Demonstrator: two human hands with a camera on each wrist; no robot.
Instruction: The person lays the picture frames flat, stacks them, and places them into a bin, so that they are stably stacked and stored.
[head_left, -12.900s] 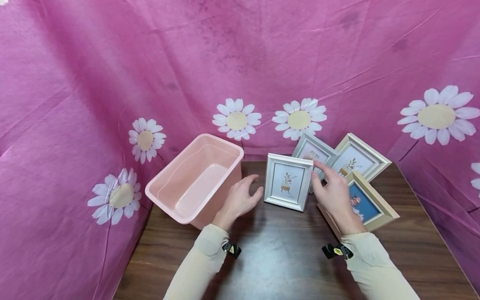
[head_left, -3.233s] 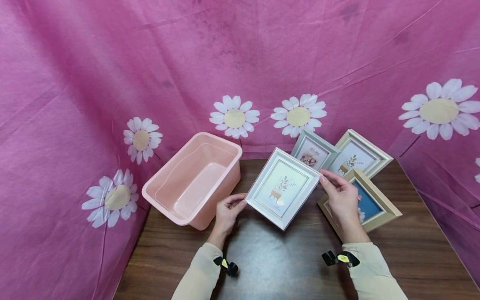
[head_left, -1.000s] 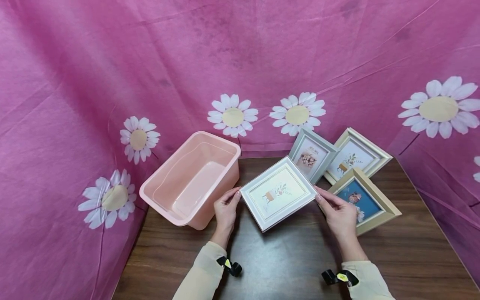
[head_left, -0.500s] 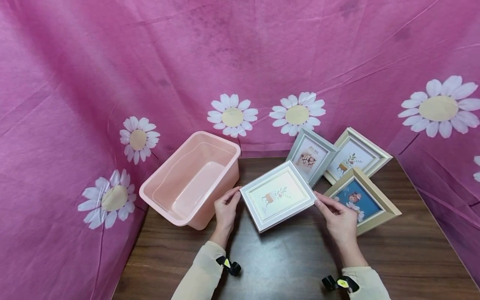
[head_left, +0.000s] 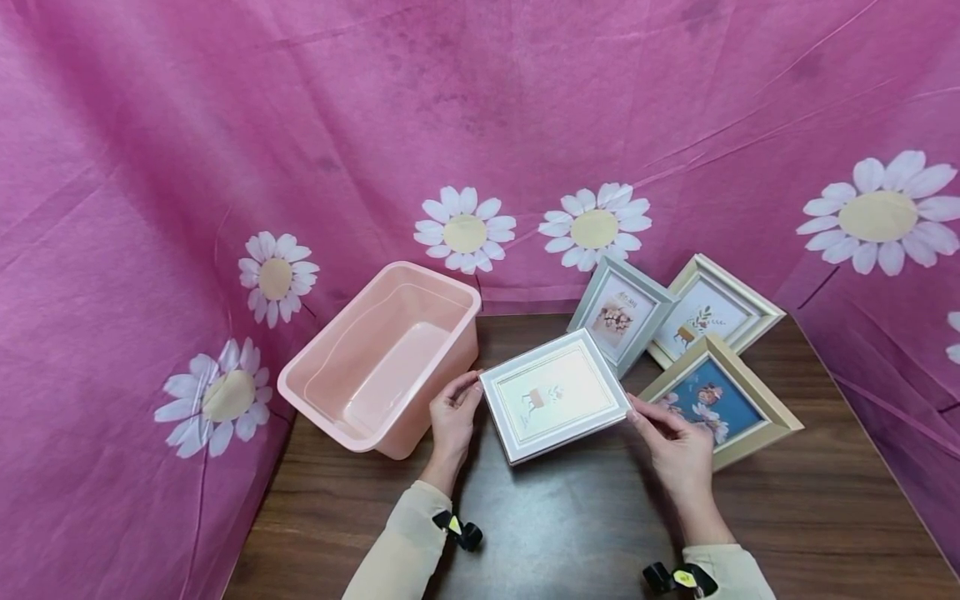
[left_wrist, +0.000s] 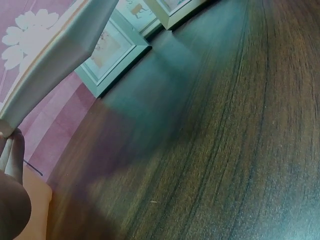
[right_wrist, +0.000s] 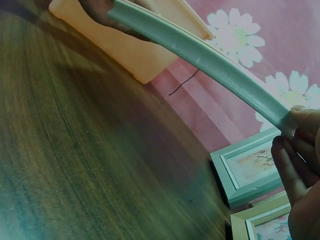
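A white picture frame [head_left: 555,396] with a small plant print is held up over the table, its face tilted upward and light glaring off it. My left hand [head_left: 452,425] pinches its left corner between thumb and fingers. At the opposite corner my right hand [head_left: 678,450] pinches it the same way. In the right wrist view, the edge of the white picture frame [right_wrist: 200,60] spans between both hands, off the tabletop. Behind it stand a grey picture frame [head_left: 621,312], a cream picture frame [head_left: 716,308] and a beige picture frame [head_left: 750,408] with a blue picture.
A pink plastic bin [head_left: 442,392] stands left of my left hand, with nothing seen inside. The dark wooden table [head_left: 555,533] meets a pink curtain [head_left: 480,108] with daisies at its back and sides.
Earlier the white picture frame stood on the table; both hands then lifted and turned it. Over the last second it has tilted flatter and lowered slightly, uncovering more of the grey picture frame.
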